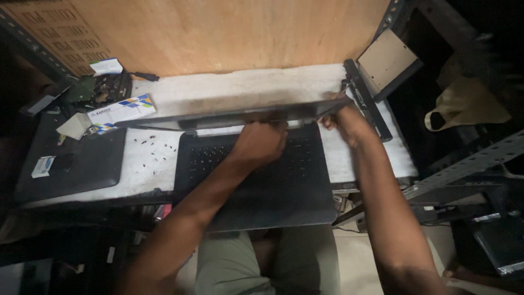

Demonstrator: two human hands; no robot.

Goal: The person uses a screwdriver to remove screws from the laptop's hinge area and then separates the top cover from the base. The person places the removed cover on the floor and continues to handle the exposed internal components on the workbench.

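Our left hand [261, 143] closes on the lower edge of the thin dark laptop screen panel [234, 116], near the hinge; our right hand [343, 121] pinches its right corner. The panel hangs over the black laptop keyboard base [256, 180]. If we twist unevenly, we think the panel may crack, or sweep the small black screws [155, 148] off the white mat [245, 90].

Loose screws [155, 148] litter the gap left of the laptop [256, 180]; plywood wall [218, 33] blocks behind.
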